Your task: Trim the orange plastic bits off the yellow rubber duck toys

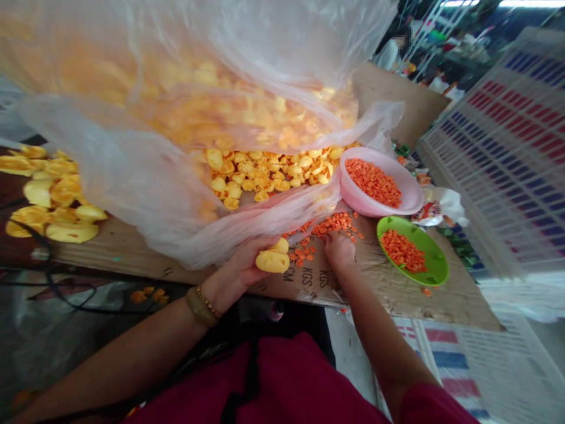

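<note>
My left hand [248, 259] is closed around yellow, rounded, hollow-looking plastic pieces [272, 261], held just above the cardboard's front edge. To its right, my right hand [341, 250] reaches down to a loose pile of small orange pieces [333, 222] on the cardboard [366, 253]. Its fingertips touch the edge of this pile and are bent inward; whatever they pinch, if anything, is hidden. More orange pieces lie scattered between my two hands. Behind them, a large clear plastic bag [176, 206] spills many yellow pieces [265, 171] like those in my left hand.
A pink bowl [359, 203] and a green dish [435, 259] with orange pieces stand at right. Larger yellow pieces [53, 200] lie at far left, near a black cable [48, 259]. Stacked plastic crates [498, 141] rise on the right. A person [392, 53] is in the background.
</note>
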A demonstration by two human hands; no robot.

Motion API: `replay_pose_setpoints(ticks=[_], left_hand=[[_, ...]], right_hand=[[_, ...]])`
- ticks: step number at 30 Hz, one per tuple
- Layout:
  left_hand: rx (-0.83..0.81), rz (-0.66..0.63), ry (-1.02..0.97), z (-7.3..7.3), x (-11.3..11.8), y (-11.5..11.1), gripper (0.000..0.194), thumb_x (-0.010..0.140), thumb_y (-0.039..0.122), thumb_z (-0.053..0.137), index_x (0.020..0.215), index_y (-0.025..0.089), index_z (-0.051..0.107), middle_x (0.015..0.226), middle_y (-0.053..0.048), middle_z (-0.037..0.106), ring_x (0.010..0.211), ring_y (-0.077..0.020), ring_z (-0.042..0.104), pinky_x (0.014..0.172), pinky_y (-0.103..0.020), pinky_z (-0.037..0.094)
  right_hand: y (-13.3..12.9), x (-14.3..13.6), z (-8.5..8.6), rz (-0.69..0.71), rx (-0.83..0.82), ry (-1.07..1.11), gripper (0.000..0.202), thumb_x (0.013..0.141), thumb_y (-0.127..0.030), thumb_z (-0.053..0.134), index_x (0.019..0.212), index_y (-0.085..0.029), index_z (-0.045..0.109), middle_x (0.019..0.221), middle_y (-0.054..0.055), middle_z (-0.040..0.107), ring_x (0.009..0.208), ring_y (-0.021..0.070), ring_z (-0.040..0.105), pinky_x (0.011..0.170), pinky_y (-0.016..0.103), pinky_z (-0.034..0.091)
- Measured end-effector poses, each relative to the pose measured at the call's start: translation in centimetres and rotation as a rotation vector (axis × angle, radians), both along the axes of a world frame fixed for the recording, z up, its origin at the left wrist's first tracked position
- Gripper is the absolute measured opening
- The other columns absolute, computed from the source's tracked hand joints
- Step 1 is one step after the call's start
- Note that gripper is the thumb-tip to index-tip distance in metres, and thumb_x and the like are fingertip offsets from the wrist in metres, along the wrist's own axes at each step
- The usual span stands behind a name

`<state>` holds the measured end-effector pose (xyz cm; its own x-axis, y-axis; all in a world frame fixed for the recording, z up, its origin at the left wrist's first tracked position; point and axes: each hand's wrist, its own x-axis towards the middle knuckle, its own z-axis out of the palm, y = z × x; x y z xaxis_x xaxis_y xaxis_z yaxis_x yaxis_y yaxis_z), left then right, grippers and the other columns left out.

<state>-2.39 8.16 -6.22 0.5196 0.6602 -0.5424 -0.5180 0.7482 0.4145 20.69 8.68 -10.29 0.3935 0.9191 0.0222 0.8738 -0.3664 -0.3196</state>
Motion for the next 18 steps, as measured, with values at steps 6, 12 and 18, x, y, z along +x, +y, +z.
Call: replay_pose_setpoints(ticks=[6, 12, 18], left_hand=[[0.021, 0.053, -0.032, -0.8, -0.8, -1.6, 0.006, 0.083, 0.011, 0.056, 0.087, 0.013, 0.060, 0.084, -0.014, 0.071, 0.074, -0.0246, 0.071, 0.065, -0.036, 0.060], [0.082, 0.160, -0.067, -0.7, -1.1, -2.0, 0.009, 0.078, 0.010, 0.061, 0.086, 0.013, 0.061, 0.084, -0.011, 0.072, 0.077, -0.0256, 0.072, 0.067, -0.038, 0.060], [0.073, 0.193, 0.023, 0.2, -1.2, -2.3, 0.010, 0.078, 0.011, 0.061, 0.088, 0.013, 0.061, 0.083, -0.011, 0.072, 0.073, -0.0245, 0.071, 0.062, -0.035, 0.059]], right_hand=[[-2.3, -2.5, 2.0, 0.078, 0.157, 0.203, 0.022, 0.091, -0.024, 0.048, 0.089, -0.012, 0.066, 0.084, 0.011, 0.071, 0.078, 0.0201, 0.066, 0.074, 0.029, 0.050], [-7.4, -8.3, 3.9, 0.474, 0.386, 0.888, 0.010, 0.085, -0.023, 0.062, 0.076, -0.019, 0.065, 0.070, 0.000, 0.069, 0.063, 0.0138, 0.064, 0.062, 0.025, 0.051], [-8.8, -9.3, 3.5, 0.694, 0.590, 0.484, 0.008, 0.088, -0.013, 0.059, 0.085, -0.017, 0.065, 0.081, 0.006, 0.071, 0.077, 0.0171, 0.065, 0.072, 0.030, 0.051]])
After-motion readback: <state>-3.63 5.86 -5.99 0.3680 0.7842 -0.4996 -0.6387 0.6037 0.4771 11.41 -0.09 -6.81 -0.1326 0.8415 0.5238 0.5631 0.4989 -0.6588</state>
